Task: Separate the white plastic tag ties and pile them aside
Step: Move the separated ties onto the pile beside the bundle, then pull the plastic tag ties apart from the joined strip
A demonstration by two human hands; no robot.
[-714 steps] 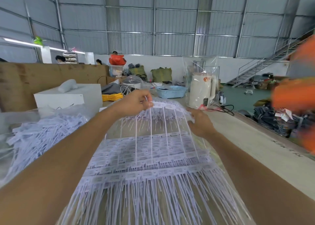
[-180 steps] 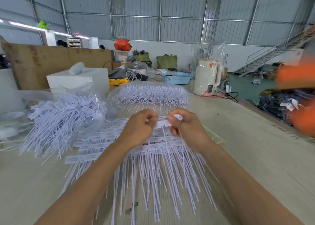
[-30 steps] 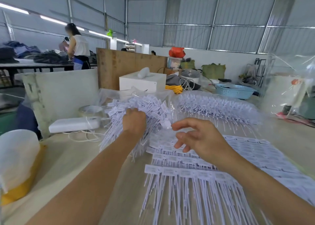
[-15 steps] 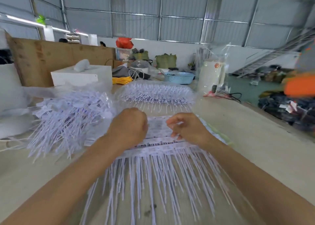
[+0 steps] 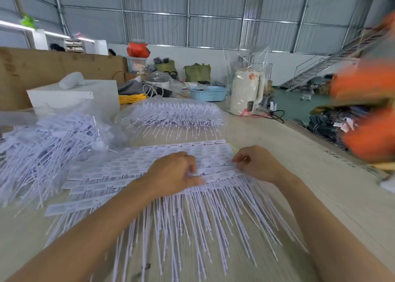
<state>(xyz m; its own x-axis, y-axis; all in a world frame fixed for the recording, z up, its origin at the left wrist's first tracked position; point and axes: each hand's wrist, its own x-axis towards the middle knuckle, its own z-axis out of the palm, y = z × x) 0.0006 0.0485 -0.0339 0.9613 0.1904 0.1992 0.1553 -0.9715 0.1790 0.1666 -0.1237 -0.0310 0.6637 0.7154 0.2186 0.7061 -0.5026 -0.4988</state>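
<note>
My tag ties are white with dark printed labels, on a pale beige table. At twelve o'clock sits a light blue lattice basket; at eleven, yellow cable; at one, a cream kettle.

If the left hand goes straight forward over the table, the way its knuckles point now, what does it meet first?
Probably more of the flat sheets of joined tag ties under it, then the bagged bundle of ties farther back. The left hand rests on the sheets; depth is unclear.
</note>
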